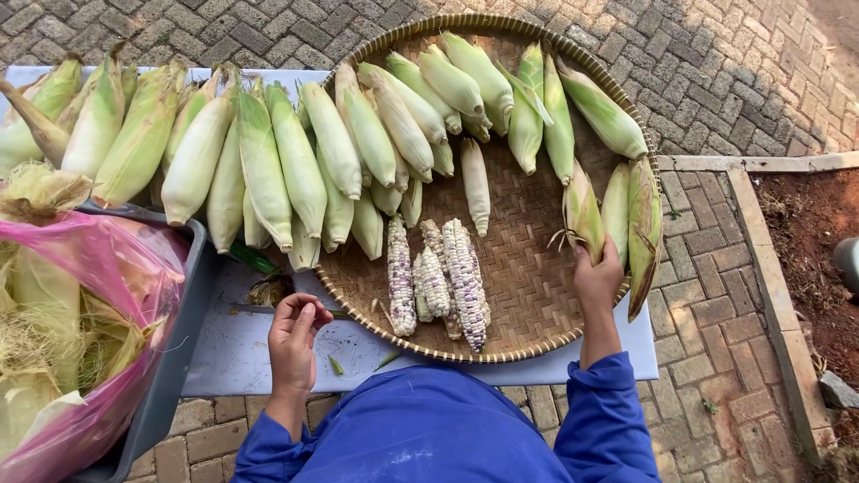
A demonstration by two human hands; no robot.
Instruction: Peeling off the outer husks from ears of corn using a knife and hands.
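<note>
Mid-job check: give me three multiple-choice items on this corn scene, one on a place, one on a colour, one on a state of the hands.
1. Where do the husked cobs lie?
A. in the woven tray
B. in the grey bin
C. on the paving

2. What colour is the bag of husks?
A. blue
B. pink
C. black

3. What is the right hand doing?
A. resting flat on the table
B. touching an unhusked ear
C. holding a knife

Answers:
1 A: they rest on the woven tray, near its front rim.
2 B: translucent pink plastic lines the bin.
3 B: its fingers meet an ear at the tray's right; the left hand is empty.
</note>
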